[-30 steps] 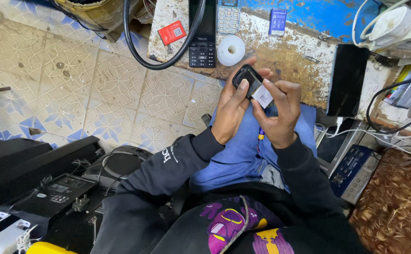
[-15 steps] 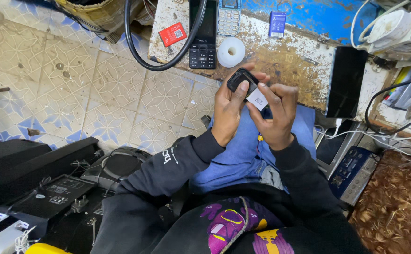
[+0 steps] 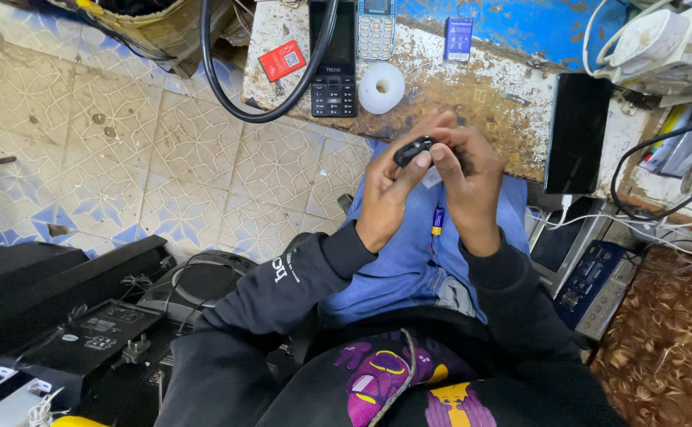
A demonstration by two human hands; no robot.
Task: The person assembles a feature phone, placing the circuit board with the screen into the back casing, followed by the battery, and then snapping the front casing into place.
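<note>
Most of the small black device point(image 3: 413, 149) is hidden under the fingers point(image 3: 450, 146) of both hands.

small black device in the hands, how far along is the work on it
Done: nothing visibly finished. The black keypad phone, white tape roll and smartphone lie untouched on the bench. In hand: both the left hand and right hand grip the small black device over the lap. Left: hard to tell; it is not set down yet.
</note>
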